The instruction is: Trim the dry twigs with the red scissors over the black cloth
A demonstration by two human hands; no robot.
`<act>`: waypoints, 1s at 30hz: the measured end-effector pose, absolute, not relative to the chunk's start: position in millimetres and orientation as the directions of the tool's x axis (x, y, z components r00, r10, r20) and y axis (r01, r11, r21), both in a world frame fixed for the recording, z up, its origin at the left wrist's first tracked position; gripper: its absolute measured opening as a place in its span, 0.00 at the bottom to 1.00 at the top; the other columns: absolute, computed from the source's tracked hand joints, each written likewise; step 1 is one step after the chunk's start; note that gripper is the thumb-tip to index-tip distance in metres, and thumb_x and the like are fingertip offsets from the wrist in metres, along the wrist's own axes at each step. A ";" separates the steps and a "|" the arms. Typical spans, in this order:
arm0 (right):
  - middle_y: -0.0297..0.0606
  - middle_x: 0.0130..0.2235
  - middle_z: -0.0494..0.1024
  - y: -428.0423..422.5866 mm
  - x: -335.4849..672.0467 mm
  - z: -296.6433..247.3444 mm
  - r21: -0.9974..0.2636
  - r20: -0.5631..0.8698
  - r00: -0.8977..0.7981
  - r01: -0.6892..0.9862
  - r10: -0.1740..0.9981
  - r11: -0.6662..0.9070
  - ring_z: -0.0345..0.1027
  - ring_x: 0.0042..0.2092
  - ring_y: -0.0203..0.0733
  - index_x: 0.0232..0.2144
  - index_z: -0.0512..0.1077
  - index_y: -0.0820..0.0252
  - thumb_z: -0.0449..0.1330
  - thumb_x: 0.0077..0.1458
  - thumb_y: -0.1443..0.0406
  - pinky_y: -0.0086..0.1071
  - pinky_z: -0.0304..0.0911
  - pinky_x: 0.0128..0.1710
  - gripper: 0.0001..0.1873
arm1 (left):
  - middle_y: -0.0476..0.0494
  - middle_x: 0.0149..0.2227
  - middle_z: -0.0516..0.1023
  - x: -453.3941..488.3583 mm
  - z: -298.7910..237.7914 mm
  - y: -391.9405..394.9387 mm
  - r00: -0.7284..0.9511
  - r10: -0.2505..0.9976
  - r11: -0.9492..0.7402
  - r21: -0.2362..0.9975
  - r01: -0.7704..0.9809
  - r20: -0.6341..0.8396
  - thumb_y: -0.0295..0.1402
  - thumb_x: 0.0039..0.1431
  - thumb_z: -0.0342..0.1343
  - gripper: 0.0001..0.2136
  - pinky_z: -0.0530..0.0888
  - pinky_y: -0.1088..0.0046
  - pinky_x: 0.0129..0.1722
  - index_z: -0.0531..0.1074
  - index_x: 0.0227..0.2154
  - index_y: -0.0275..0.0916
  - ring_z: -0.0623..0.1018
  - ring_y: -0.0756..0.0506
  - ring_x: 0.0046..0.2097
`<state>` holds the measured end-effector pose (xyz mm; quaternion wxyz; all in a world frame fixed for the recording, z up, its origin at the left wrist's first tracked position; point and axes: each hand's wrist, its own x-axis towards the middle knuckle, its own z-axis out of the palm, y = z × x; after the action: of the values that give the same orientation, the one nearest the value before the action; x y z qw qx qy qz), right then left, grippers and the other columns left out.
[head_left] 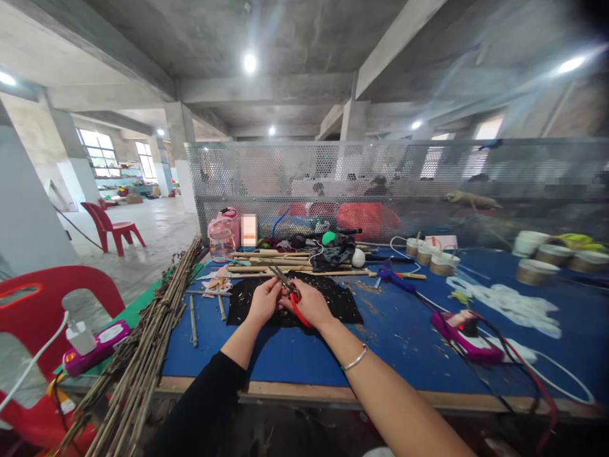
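My right hand (310,303) grips a pair of red-handled scissors (301,313), whose metal blades point up and away to the left. Close beside it, my left hand (266,299) is closed in a pinch near the blades; whatever its fingertips hold is too small and hidden to name. Both hands are above a black cloth (342,306) strewn with small pale scraps. Beyond the cloth lie several cut stalks (280,259), and short stalk pieces (193,320) rest to the left of it.
A bundle of long dry stalks (143,355) overhangs the left table edge. A blue glue gun (397,279) lies right of the cloth. Purple power strips (469,339) with cords sit on both sides. Tubs (443,263) stand at the back right, before a perforated metal screen (266,171).
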<state>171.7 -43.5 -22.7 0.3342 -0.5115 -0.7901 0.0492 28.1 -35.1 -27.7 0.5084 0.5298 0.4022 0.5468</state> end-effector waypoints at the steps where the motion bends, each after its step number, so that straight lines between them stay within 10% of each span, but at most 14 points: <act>1: 0.38 0.38 0.74 -42.9 172.2 -22.9 -0.412 0.499 -0.272 0.761 0.823 0.501 0.68 0.40 0.41 0.41 0.66 0.55 0.60 0.45 0.53 0.31 0.59 0.38 0.21 | 0.48 0.24 0.74 28.1 -28.6 -34.0 0.081 0.979 -0.176 0.976 -0.130 0.187 0.37 0.52 0.52 0.15 0.67 0.79 0.20 0.72 0.41 0.35 0.70 0.52 0.21; 19: 0.46 0.43 0.72 -38.2 176.8 -23.0 -0.361 0.550 -0.319 0.743 0.772 0.564 0.65 0.46 0.48 0.47 0.64 0.61 0.65 0.36 0.49 0.39 0.58 0.46 0.37 | 0.44 0.29 0.78 31.2 -34.0 -31.1 0.229 0.934 -0.250 0.960 -0.126 0.273 0.35 0.49 0.54 0.12 0.70 0.75 0.33 0.74 0.33 0.32 0.74 0.49 0.28; 30: 0.37 0.34 0.76 -47.2 179.9 -15.0 -0.442 0.482 -0.292 0.733 0.826 0.517 0.70 0.36 0.41 0.38 0.69 0.54 0.61 0.43 0.50 0.29 0.60 0.34 0.22 | 0.45 0.27 0.77 30.8 -33.4 -33.7 0.233 0.931 -0.261 0.959 -0.110 0.280 0.38 0.51 0.53 0.14 0.69 0.76 0.25 0.73 0.37 0.34 0.73 0.50 0.25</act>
<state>179.9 -47.2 -15.0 0.3422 -0.4870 -0.8007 0.0678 30.8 -33.7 -33.4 0.5036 0.6025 0.3408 0.5169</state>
